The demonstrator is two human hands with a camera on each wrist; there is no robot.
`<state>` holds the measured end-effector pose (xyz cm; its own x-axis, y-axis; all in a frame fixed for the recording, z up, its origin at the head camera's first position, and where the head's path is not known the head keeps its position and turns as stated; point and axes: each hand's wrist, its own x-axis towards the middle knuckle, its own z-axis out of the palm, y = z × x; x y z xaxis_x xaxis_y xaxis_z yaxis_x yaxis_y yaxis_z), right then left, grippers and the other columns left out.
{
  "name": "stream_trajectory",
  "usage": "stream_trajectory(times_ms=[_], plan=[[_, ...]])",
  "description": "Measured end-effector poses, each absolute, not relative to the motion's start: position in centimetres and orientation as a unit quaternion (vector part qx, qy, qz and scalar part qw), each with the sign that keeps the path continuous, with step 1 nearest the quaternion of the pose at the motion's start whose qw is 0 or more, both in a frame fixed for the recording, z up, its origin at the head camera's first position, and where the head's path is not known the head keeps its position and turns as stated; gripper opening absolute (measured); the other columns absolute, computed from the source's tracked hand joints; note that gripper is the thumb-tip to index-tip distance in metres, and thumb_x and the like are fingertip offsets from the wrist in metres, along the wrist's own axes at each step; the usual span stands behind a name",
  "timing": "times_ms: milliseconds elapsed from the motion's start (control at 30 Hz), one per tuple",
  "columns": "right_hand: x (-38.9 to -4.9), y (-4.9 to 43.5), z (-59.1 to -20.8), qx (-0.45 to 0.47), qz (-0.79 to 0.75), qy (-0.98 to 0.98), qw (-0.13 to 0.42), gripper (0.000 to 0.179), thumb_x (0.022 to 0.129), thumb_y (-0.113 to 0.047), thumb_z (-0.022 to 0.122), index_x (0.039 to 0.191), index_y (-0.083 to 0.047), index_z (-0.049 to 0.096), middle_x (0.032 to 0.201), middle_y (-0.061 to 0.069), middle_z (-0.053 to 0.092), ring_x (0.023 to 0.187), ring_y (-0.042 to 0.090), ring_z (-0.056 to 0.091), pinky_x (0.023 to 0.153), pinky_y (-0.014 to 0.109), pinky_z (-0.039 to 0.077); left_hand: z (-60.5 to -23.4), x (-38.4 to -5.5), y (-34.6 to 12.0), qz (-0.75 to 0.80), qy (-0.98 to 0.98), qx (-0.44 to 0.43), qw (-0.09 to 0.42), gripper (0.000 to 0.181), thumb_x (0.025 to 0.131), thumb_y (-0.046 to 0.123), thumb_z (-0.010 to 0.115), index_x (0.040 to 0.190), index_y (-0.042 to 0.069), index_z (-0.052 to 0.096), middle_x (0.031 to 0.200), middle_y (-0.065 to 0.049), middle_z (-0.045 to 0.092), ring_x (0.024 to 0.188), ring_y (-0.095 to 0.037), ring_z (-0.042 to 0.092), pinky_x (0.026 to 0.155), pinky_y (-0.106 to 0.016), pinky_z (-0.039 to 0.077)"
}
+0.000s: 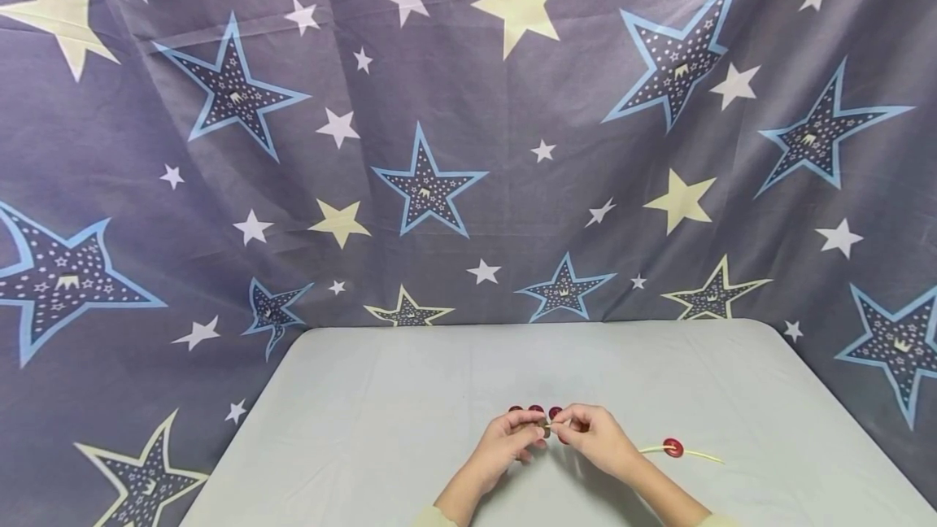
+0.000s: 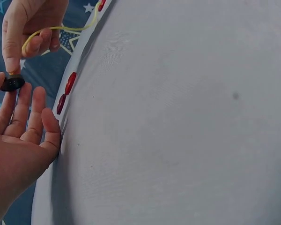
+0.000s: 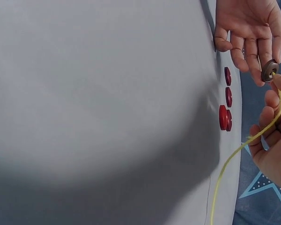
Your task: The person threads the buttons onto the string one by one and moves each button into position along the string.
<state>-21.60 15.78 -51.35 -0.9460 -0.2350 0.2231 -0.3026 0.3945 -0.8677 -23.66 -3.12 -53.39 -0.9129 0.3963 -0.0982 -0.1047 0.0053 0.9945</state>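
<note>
My left hand (image 1: 503, 443) pinches a dark brown button (image 3: 270, 70) by its edge between thumb and fingers. From the other side, my right hand (image 1: 599, 439) pinches a yellow cord (image 3: 225, 166) close to its end, right at the middle of the button. In the right wrist view the cord runs back from the fingertips past the right palm and down over the table edge. Its far part lies on the table to the right of that hand, with a red button (image 1: 673, 447) threaded on it.
Several loose red buttons, among them a dark red one (image 3: 228, 76) and a brighter one (image 3: 223, 117), lie on the white-covered table (image 1: 381, 397) just beyond the hands. A grey curtain (image 1: 454, 104) printed with stars hangs behind and beside the table.
</note>
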Motion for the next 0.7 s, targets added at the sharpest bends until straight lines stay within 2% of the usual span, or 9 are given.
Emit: stream_trajectory(times_ms=[100, 300, 533, 700], plan=[[-21.6, 15.7, -51.5, 0.157, 0.531, -0.832, 0.029, 0.008, 0.084, -0.014, 0.067, 0.088, -0.007, 0.069, 0.061, 0.0, 0.056, 0.052, -0.003, 0.041, 0.048, 0.017, 0.038, -53.5, -23.7, -3.1, 0.696, 0.687, 0.104, 0.18, 0.033, 0.087, 0.017, 0.061, 0.115, 0.001, 0.061, 0.098, -0.007, 0.07, 0.076, -0.008, 0.063, 0.059, -0.022, 0.045], [-21.5, 15.6, -51.1, 0.157, 0.526, -0.835, 0.028, 0.009, 0.085, -0.013, 0.067, 0.089, -0.005, 0.069, 0.06, -0.003, 0.052, 0.052, -0.004, 0.04, 0.047, 0.017, 0.037, -53.7, -23.8, -3.1, 0.691, 0.693, 0.107, 0.179, 0.032, 0.086, 0.016, 0.061, 0.115, 0.001, 0.061, 0.097, -0.006, 0.07, 0.076, -0.009, 0.063, 0.058, -0.021, 0.045], [-20.2, 14.9, -48.6, 0.159, 0.521, -0.838, 0.034, 0.007, 0.083, -0.004, 0.065, 0.088, 0.002, 0.067, 0.058, -0.002, 0.049, 0.05, -0.004, 0.038, 0.047, 0.016, 0.035, -53.8, -23.8, -3.2, 0.687, 0.696, 0.107, 0.179, 0.033, 0.086, 0.014, 0.061, 0.115, 0.0, 0.06, 0.097, -0.005, 0.07, 0.075, -0.008, 0.063, 0.059, -0.021, 0.045], [-21.1, 15.3, -50.4, 0.159, 0.516, -0.841, 0.032, 0.008, 0.085, -0.01, 0.066, 0.089, -0.004, 0.069, 0.059, -0.004, 0.05, 0.051, -0.004, 0.038, 0.047, 0.016, 0.036, -53.7, -23.8, -3.1, 0.688, 0.694, 0.106, 0.18, 0.035, 0.085, 0.016, 0.063, 0.116, 0.0, 0.06, 0.096, -0.002, 0.069, 0.074, -0.008, 0.062, 0.058, -0.02, 0.045]])
